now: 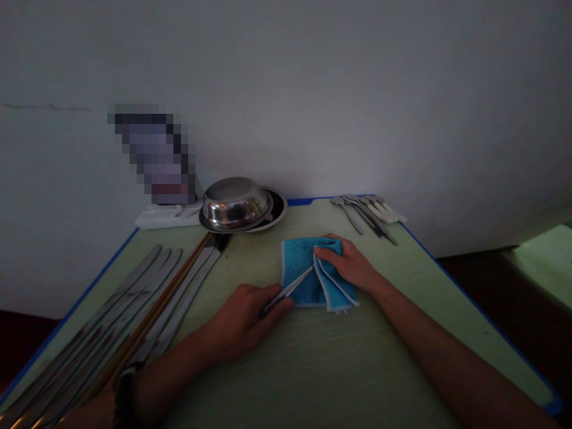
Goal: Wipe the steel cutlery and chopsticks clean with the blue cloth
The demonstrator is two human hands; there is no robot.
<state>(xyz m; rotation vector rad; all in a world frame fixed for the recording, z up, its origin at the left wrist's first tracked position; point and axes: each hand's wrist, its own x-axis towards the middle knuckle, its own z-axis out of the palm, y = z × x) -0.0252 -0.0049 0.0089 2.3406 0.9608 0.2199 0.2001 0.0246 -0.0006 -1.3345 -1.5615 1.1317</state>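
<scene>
My left hand (259, 313) is closed around the near end of a slim metal utensil (298, 282), which slants up to the right. Its far end is hidden in the folds of a small blue cloth (298, 256) with white edging, so I cannot tell its exact kind. My right hand (351, 262) pinches that cloth around the utensil's hidden end, with the thumb on the near side. The cloth's folded corners hang down towards the table.
Several long metal utensils (129, 292) and brown sticks (166, 298) lie along the left side of the green table (313, 369). Steel bowls (236, 205) stand upside down at the back. Several spoons (364, 215) lie at back right, and a blurred-out upright object (158, 155) stands at back left.
</scene>
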